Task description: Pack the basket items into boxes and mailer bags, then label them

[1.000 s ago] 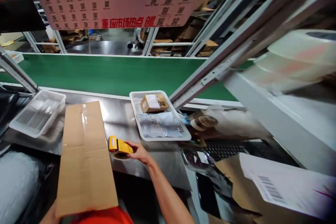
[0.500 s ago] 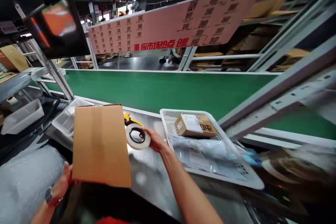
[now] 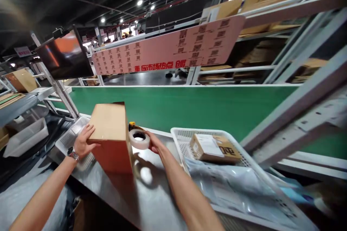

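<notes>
A brown cardboard box (image 3: 108, 122) stands on the metal worktop (image 3: 154, 202), its upper face and shaded front side showing. My left hand (image 3: 84, 142) lies against the box's left upper edge, fingers spread and thumb stretched along the front. To the right of the box, my right hand (image 3: 154, 142) is closed round a tape dispenser (image 3: 132, 125), mostly hidden behind its wide roll of clear tape (image 3: 140, 140). The roll is close beside the box's right side; whether they touch I cannot tell.
On the right, a white basket (image 3: 176, 140) holds a small labelled carton (image 3: 214, 148) and plastic-wrapped parcels (image 3: 233, 184). Another white basket (image 3: 67, 137) is behind my left hand. A green conveyor belt (image 3: 189, 104) runs beyond the worktop, with a slanting metal post (image 3: 292, 115) at right.
The box has tipped from facing me to standing on the worktop. My left hand has moved from its lower left corner to the upper left edge. The dispenser remains in my right hand.
</notes>
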Available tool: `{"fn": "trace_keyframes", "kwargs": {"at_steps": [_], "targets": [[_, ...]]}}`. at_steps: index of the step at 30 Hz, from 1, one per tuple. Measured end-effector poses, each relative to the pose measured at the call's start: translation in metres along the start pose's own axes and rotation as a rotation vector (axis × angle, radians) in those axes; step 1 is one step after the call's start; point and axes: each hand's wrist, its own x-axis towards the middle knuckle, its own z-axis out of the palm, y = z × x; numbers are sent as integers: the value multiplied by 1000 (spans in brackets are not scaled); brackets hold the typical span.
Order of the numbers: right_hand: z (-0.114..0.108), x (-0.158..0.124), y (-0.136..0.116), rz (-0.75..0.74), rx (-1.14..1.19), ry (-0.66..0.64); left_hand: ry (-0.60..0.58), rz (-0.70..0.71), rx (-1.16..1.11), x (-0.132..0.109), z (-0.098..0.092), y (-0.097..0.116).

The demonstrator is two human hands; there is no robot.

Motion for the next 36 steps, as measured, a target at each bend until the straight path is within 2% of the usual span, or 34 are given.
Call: {"fn": "trace_keyframes", "kwargs": {"at_steps": [2, 5, 7, 9, 12, 14, 15, 17, 19, 21, 22, 25, 27, 29, 32, 34, 36], "targets": [[-12, -11, 10, 12, 2, 33, 75, 13, 56, 0, 3, 3], [-42, -57, 48, 35, -43, -11, 90, 14, 115, -3, 1, 14], [-61, -102, 87, 45, -101, -34, 89, -12, 152, -2, -1, 23], [-70, -144, 133, 52, -97, -29, 107, -36, 184, 0, 2, 38], [-64, -180, 192, -68, -4, 121, 173, -97, 242, -9, 19, 82], [-59, -179, 212, -150, 51, 265, 233, -166, 292, -27, 34, 126], [-59, -173, 214, -167, 76, 319, 257, -189, 308, -38, 41, 148], [-67, -153, 201, -132, 114, 357, 229, -159, 283, -59, 47, 184], [-77, -126, 174, -42, 132, 306, 106, -32, 213, -69, 40, 199], [-82, -97, 144, 16, 129, 227, -28, 33, 216, -64, 16, 188], [-82, -86, 131, 30, 118, 196, -85, 7, 258, -56, 0, 175], [-74, -69, 110, 34, 73, 149, -257, -309, 443, -20, -48, 125], [-74, -77, 116, 22, 44, 157, -391, -425, 475, 1, -67, 100], [-81, -104, 138, 15, 21, 194, -473, -454, 476, 12, -73, 88], [-90, -168, 194, 25, -34, 232, -488, -471, 487, 13, -69, 88], [-84, -211, 234, -3, -75, 260, -472, -496, 488, 10, -64, 95], [-68, -237, 264, -59, -90, 349, -447, -535, 480, 4, -57, 109]]}}
